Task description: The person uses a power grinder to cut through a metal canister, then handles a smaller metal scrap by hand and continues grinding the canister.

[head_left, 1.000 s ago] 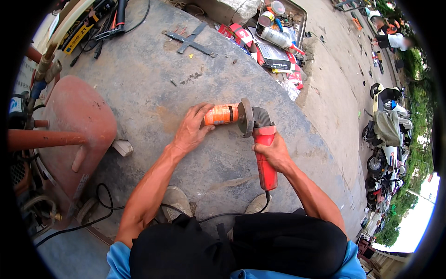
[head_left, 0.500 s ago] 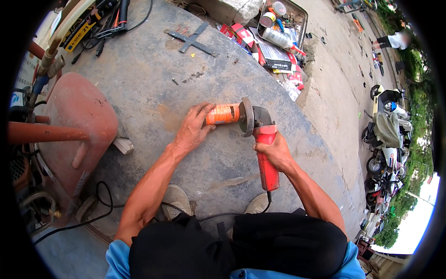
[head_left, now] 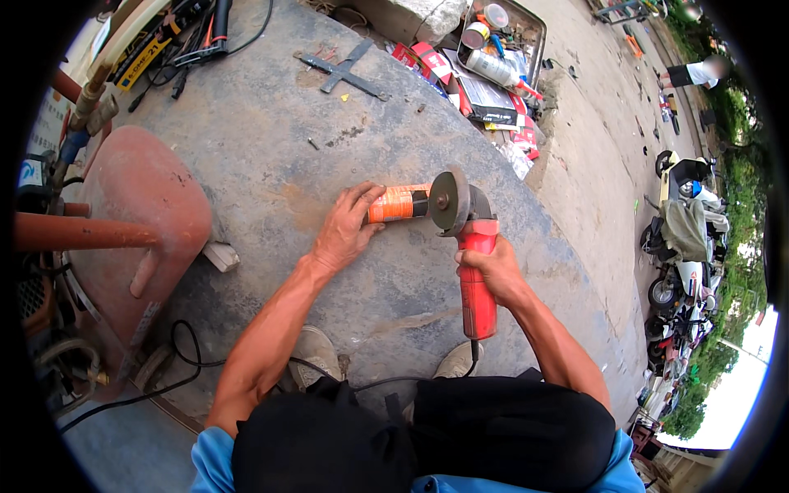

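Observation:
My right hand (head_left: 491, 269) grips the red body of an angle grinder (head_left: 474, 275), whose grey disc (head_left: 449, 201) stands on edge against the end of an orange cylinder (head_left: 398, 203). My left hand (head_left: 347, 232) lies on the left end of that orange cylinder and presses it down on the dark round concrete slab (head_left: 271, 156). The grinder's black cable (head_left: 386, 380) runs back toward my feet.
A rust-red tank with a pipe (head_left: 136, 222) stands at the left. A metal cross piece (head_left: 341, 71) lies at the far side of the slab. A tray of cans and bottles (head_left: 501, 41) sits at the top. Parked motorbikes (head_left: 686, 238) line the right. A person (head_left: 694, 74) stands far off.
The hands, grinder and orange cylinder keep the same hold. The view has shifted slightly; nothing else moved visibly.

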Demonstrator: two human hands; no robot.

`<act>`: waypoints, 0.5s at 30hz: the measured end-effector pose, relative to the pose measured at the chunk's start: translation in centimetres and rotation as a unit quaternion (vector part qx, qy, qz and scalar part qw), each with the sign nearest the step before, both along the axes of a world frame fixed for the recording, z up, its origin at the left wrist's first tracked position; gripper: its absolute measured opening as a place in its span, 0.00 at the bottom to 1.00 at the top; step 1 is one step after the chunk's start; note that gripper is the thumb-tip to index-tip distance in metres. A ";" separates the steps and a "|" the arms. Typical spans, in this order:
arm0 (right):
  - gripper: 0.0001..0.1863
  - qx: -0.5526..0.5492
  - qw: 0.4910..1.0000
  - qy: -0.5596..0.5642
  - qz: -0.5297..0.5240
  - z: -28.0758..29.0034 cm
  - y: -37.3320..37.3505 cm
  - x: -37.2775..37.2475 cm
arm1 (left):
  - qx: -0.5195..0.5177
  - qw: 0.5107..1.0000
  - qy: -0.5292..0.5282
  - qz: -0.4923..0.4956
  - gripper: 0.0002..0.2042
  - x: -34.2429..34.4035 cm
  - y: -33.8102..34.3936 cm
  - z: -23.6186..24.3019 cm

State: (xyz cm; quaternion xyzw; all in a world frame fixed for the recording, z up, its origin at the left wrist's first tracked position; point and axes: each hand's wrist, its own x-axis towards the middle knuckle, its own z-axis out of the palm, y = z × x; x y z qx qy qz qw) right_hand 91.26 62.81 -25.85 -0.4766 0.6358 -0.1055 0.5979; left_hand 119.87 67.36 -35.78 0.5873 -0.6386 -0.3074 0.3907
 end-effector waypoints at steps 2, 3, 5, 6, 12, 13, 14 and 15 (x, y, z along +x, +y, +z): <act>0.21 0.009 0.998 -0.036 -0.051 1.3 0.3 0.3 | 0.001 1.000 0.012 0.002 0.34 0.7 0.0 0.7; 0.19 0.015 0.992 -0.068 -0.102 2.0 0.3 0.2 | -0.021 1.000 -0.007 0.012 0.34 1.0 -0.3 1.6; 0.18 -0.003 0.990 -0.079 -0.120 2.3 0.1 -1.3 | -0.045 0.998 -0.029 0.017 0.33 1.6 -0.8 2.8; 0.17 -0.016 0.986 -0.091 -0.135 2.5 -0.1 -2.0 | -0.085 0.995 -0.053 0.027 0.31 1.9 -0.9 3.3; 0.19 -0.034 0.977 -0.107 -0.183 3.0 -0.7 -4.3 | -0.298 0.892 -0.336 -0.037 0.23 3.2 -0.4 2.1; 0.19 -0.029 0.978 -0.101 -0.180 2.9 -0.4 -4.8 | -0.238 0.900 -0.349 -0.105 0.22 3.4 0.0 1.3; 0.19 -0.022 0.979 -0.095 -0.179 2.8 -0.1 -5.1 | -0.173 0.901 -0.359 -0.172 0.21 3.6 0.3 1.5; 0.20 -0.019 0.980 -0.091 -0.176 2.6 0.1 -5.2 | -0.104 0.931 -0.311 -0.158 0.21 3.7 0.7 1.8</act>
